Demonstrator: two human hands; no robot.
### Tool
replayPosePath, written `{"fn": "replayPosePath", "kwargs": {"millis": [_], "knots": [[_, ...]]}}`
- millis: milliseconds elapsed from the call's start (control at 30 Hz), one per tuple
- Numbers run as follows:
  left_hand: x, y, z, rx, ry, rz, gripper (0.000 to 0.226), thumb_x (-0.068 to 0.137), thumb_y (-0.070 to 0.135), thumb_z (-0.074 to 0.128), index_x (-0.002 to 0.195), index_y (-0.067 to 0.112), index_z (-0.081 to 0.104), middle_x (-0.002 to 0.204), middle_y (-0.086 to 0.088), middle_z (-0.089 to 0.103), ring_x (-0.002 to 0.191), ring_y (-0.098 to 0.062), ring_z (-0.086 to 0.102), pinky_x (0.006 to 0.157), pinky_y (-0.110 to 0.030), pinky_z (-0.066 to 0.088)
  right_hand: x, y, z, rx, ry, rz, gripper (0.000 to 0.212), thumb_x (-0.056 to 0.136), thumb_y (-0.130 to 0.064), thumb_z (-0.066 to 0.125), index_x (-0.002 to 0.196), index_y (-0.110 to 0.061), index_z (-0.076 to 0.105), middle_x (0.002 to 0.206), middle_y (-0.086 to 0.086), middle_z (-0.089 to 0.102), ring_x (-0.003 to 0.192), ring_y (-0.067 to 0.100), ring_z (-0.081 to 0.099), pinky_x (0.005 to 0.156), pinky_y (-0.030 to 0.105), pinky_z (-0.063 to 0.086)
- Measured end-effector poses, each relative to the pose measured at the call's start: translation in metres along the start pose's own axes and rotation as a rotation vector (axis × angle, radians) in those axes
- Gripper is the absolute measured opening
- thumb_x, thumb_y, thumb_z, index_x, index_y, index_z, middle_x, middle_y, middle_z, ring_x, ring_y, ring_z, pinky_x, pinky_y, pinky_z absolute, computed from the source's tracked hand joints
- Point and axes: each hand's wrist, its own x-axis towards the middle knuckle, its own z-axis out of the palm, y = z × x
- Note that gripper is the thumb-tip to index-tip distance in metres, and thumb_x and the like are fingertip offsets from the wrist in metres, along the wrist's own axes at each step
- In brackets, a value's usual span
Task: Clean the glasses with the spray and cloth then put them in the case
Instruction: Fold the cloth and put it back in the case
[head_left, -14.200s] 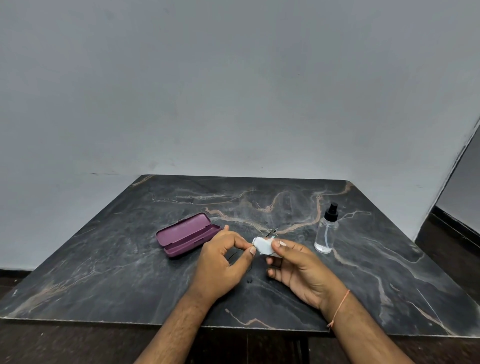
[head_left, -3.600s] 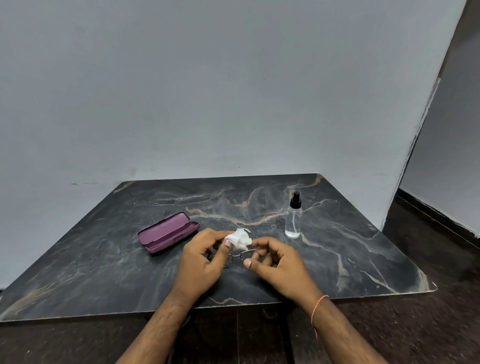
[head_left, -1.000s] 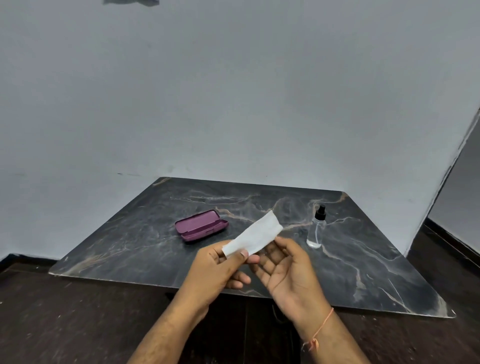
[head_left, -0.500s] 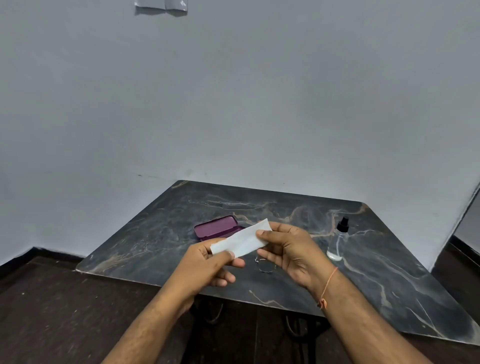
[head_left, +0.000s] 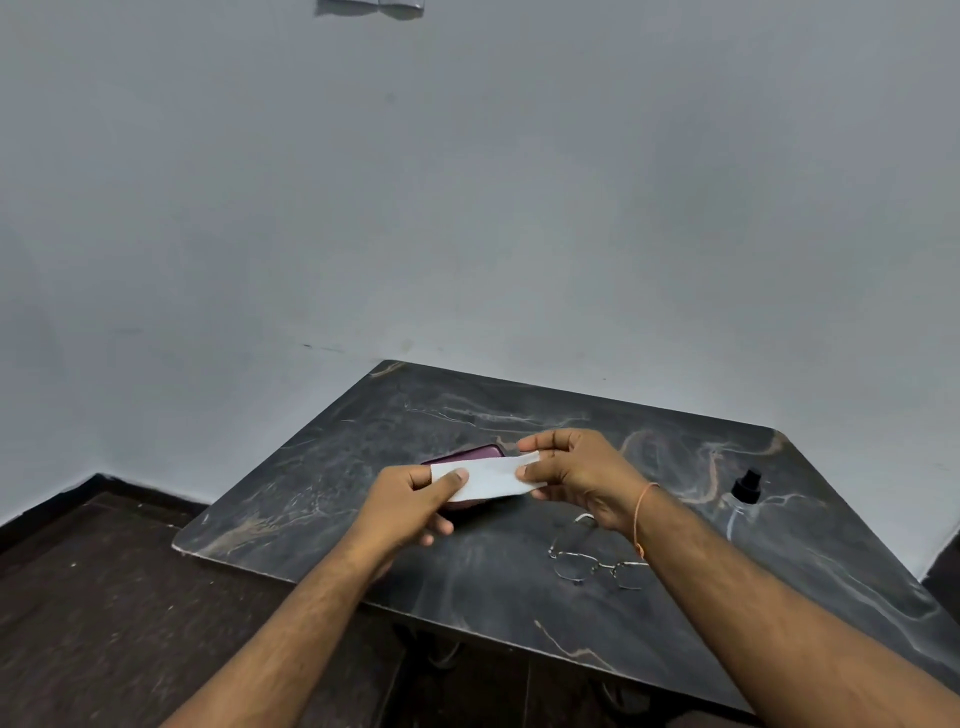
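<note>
A white cloth (head_left: 488, 478), folded into a strip, is stretched between my two hands above the table. My left hand (head_left: 410, 501) pinches its left end and my right hand (head_left: 576, 475) pinches its right end. The purple glasses case (head_left: 465, 454) lies on the table right behind the cloth, mostly hidden by it and my hands. The thin metal-framed glasses (head_left: 597, 564) lie on the table under my right wrist, with nothing touching them. The clear spray bottle (head_left: 743, 499) with a black cap stands at the right.
The dark marble table (head_left: 519, 597) stands against a grey wall (head_left: 467, 208). Its near edge runs just below my forearms, with a dark floor (head_left: 104, 597) to the left and underneath.
The view has swung left, so the table sits further right. My hands have carried the cloth forward over the case, and the glasses now show fully on the table.
</note>
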Motion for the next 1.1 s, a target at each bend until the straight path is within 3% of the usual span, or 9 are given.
{"fn": "replayPosePath", "kwargs": {"millis": [133, 200, 300, 500, 633, 767, 900, 1033, 1100], "knots": [[0.020, -0.016, 0.000, 0.113, 0.130, 0.072, 0.040, 0.096, 0.034, 0.083, 0.071, 0.007, 0.069, 0.056, -0.006, 0.063, 0.037, -0.006, 0.051, 0.041, -0.019, 0.035, 0.031, 0.000, 0.003, -0.049, 0.019, -0.001, 0.029, 0.079, 0.017, 0.078, 0.098, -0.005, 0.075, 0.100, 0.015, 0.074, 0.084, 0.026, 0.072, 0.060, 0.029, 0.064], [0.027, -0.023, -0.004, 0.148, 0.166, 0.099, 0.041, 0.094, 0.036, 0.085, 0.072, 0.004, 0.072, 0.051, -0.008, 0.064, 0.037, -0.006, 0.050, 0.048, -0.020, 0.040, 0.043, 0.002, 0.004, -0.071, 0.022, -0.002, 0.029, 0.080, 0.019, 0.076, 0.098, -0.005, 0.074, 0.096, 0.012, 0.073, 0.082, 0.025, 0.071, 0.058, 0.030, 0.064], [0.037, -0.032, -0.008, 0.161, 0.176, 0.098, 0.031, 0.091, 0.038, 0.087, 0.074, 0.014, 0.079, 0.057, -0.013, 0.073, 0.045, -0.011, 0.059, 0.058, -0.024, 0.048, 0.060, 0.007, 0.004, -0.128, 0.038, 0.014, 0.029, 0.081, 0.019, 0.074, 0.097, -0.005, 0.074, 0.092, 0.007, 0.072, 0.081, 0.023, 0.070, 0.064, 0.033, 0.067], [0.044, -0.043, -0.008, 0.257, 0.180, 0.075, 0.026, 0.091, 0.038, 0.087, 0.075, 0.020, 0.080, 0.060, 0.002, 0.076, 0.045, -0.006, 0.064, 0.054, -0.022, 0.052, 0.082, 0.016, 0.004, -0.245, 0.060, 0.035, 0.029, 0.085, 0.018, 0.071, 0.099, -0.007, 0.073, 0.096, 0.006, 0.070, 0.083, 0.021, 0.069, 0.054, 0.024, 0.060], [0.048, -0.044, -0.006, 0.303, 0.213, 0.076, 0.025, 0.093, 0.039, 0.084, 0.075, 0.022, 0.079, 0.061, 0.002, 0.075, 0.047, -0.006, 0.066, 0.057, -0.023, 0.053, 0.095, 0.021, 0.006, -0.402, 0.107, 0.005, 0.029, 0.080, 0.008, 0.081, 0.088, -0.020, 0.077, 0.085, 0.002, 0.071, 0.079, 0.020, 0.068, 0.068, 0.034, 0.061], [0.052, -0.046, -0.004, 0.329, 0.247, 0.065, 0.023, 0.088, 0.041, 0.085, 0.073, 0.025, 0.080, 0.057, 0.012, 0.073, 0.054, -0.007, 0.069, 0.067, -0.028, 0.060, 0.101, 0.024, 0.009, -0.557, 0.127, -0.050, 0.032, 0.074, 0.007, 0.087, 0.086, -0.020, 0.076, 0.071, -0.005, 0.065, 0.071, 0.016, 0.064, 0.069, 0.030, 0.056], [0.055, -0.047, -0.005, 0.347, 0.237, 0.035, 0.019, 0.082, 0.039, 0.088, 0.071, 0.025, 0.080, 0.056, 0.013, 0.073, 0.056, -0.006, 0.069, 0.066, -0.026, 0.058, 0.100, 0.026, 0.010, -0.668, 0.119, -0.062, 0.035, 0.074, 0.007, 0.086, 0.091, -0.021, 0.077, 0.077, -0.007, 0.068, 0.073, 0.012, 0.066, 0.065, 0.024, 0.057], [0.052, -0.046, -0.003, 0.387, 0.250, 0.014, 0.015, 0.078, 0.033, 0.087, 0.068, 0.025, 0.080, 0.053, 0.018, 0.070, 0.053, 0.001, 0.063, 0.061, -0.021, 0.050, 0.098, 0.027, 0.011, -0.743, 0.106, -0.046, 0.034, 0.072, 0.002, 0.088, 0.092, -0.023, 0.079, 0.087, -0.005, 0.076, 0.084, 0.015, 0.073, 0.084, 0.031, 0.064], [0.052, -0.045, -0.004, 0.398, 0.238, -0.003, 0.013, 0.076, 0.030, 0.086, 0.067, 0.024, 0.079, 0.050, 0.018, 0.068, 0.050, 0.001, 0.060, 0.059, -0.021, 0.050, 0.098, 0.026, 0.013, -0.798, 0.108, -0.035, 0.034, 0.071, -0.002, 0.089, 0.097, -0.022, 0.082, 0.097, -0.003, 0.079, 0.092, 0.015, 0.075, 0.086, 0.029, 0.062]]}}
